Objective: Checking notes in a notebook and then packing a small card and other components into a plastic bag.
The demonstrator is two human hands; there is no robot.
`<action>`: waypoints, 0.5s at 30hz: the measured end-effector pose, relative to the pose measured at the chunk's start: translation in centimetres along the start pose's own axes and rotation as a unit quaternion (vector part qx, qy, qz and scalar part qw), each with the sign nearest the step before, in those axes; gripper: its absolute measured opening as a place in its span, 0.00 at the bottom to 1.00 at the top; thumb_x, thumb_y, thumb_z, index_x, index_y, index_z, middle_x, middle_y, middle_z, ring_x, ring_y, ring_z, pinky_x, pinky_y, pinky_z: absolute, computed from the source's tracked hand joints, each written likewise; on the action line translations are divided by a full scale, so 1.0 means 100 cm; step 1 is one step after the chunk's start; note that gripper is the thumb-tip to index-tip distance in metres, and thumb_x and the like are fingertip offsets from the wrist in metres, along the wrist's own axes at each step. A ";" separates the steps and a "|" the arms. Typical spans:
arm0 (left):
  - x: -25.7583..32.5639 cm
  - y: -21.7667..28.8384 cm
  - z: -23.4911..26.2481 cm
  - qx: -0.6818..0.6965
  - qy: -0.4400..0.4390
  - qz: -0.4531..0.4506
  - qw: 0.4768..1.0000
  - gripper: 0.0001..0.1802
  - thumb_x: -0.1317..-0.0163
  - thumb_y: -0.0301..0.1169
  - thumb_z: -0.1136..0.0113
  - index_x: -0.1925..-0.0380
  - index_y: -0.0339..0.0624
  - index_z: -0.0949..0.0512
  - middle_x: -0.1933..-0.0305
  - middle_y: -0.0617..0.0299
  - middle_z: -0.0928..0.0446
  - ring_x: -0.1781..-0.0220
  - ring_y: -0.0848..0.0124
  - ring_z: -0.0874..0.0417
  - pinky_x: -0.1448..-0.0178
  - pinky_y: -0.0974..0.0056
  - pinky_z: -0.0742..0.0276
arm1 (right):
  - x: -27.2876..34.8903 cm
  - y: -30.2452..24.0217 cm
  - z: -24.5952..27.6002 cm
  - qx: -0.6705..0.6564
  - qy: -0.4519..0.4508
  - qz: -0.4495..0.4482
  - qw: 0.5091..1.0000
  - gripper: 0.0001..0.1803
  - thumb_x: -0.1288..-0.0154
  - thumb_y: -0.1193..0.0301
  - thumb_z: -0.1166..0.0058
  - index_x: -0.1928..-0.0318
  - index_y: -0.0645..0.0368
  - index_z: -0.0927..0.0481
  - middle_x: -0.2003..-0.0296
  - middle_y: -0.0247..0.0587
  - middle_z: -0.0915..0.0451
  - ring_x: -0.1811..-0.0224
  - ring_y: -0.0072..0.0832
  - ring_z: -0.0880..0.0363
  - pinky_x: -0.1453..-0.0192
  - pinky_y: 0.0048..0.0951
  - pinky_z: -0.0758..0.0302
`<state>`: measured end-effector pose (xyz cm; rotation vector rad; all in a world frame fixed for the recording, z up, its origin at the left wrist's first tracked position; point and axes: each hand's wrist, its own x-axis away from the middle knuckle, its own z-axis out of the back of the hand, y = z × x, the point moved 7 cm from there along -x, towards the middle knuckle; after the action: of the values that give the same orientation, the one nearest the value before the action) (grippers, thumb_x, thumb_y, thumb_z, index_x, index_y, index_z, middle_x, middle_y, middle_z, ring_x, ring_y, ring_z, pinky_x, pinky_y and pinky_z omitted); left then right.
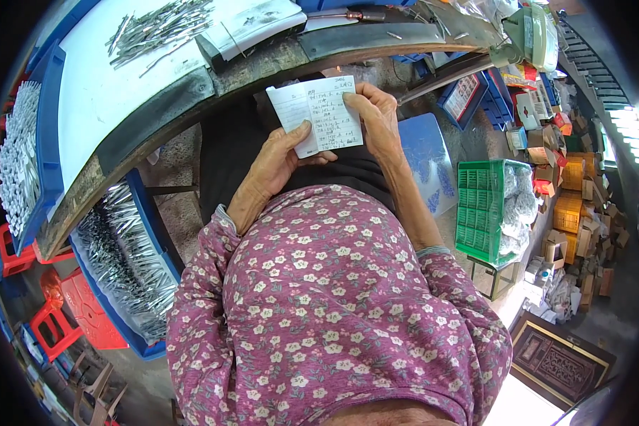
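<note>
The handwritten note [318, 117] sits between the left hand [278, 155], at its lower left, and the right hand [378, 122], at its upper right. Before the note stands the workbench [376, 48], which extends to its left. On the workbench, a pile of metal strips [165, 32] lies forward and left of the note, and a screwdriver [368, 15] lies straight beyond it. Left of the note, below bench level, 1 bin [162, 245] holds metal pieces [124, 255]; a plastic stool [92, 309] stands farther left. Right of the note, a crate [479, 213] containing plastic bags [520, 206] rests on a stand [495, 280].
</note>
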<state>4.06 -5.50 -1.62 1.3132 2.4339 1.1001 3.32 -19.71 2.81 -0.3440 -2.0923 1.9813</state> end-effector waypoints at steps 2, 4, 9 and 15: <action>0.000 0.000 0.000 0.001 -0.001 0.000 1.000 0.23 0.36 0.41 0.56 0.53 0.29 0.33 0.60 0.49 0.24 0.66 0.63 0.19 0.64 0.67 0.20 | 0.000 0.000 0.000 0.001 -0.001 0.000 1.000 0.08 0.45 0.72 0.50 0.69 0.66 0.24 0.76 0.33 0.24 0.77 0.13 0.30 0.73 0.14 0.34; 0.000 0.000 -0.001 0.002 0.002 0.003 1.000 0.23 0.36 0.40 0.56 0.53 0.29 0.33 0.61 0.49 0.24 0.66 0.63 0.19 0.64 0.67 0.20 | 0.000 0.001 0.000 0.001 -0.006 0.000 1.000 0.08 0.44 0.72 0.50 0.69 0.66 0.24 0.76 0.33 0.24 0.77 0.13 0.30 0.73 0.14 0.34; 0.001 0.002 -0.001 0.005 0.008 0.003 1.000 0.23 0.36 0.40 0.56 0.53 0.29 0.34 0.61 0.49 0.24 0.66 0.62 0.19 0.64 0.67 0.20 | 0.002 0.001 0.001 0.001 -0.009 -0.013 1.000 0.09 0.45 0.71 0.50 0.69 0.67 0.24 0.75 0.35 0.23 0.76 0.15 0.29 0.72 0.16 0.32; 0.000 0.002 -0.001 0.006 0.006 0.003 1.000 0.23 0.36 0.40 0.55 0.52 0.29 0.34 0.61 0.49 0.24 0.66 0.62 0.19 0.64 0.67 0.19 | 0.005 0.001 0.001 0.008 -0.015 -0.028 0.999 0.11 0.45 0.72 0.50 0.67 0.69 0.23 0.74 0.37 0.22 0.75 0.18 0.27 0.70 0.19 0.29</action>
<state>4.13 -5.49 -1.44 1.3209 2.4505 1.1015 2.80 -19.61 2.72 -0.2519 -2.0796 1.9812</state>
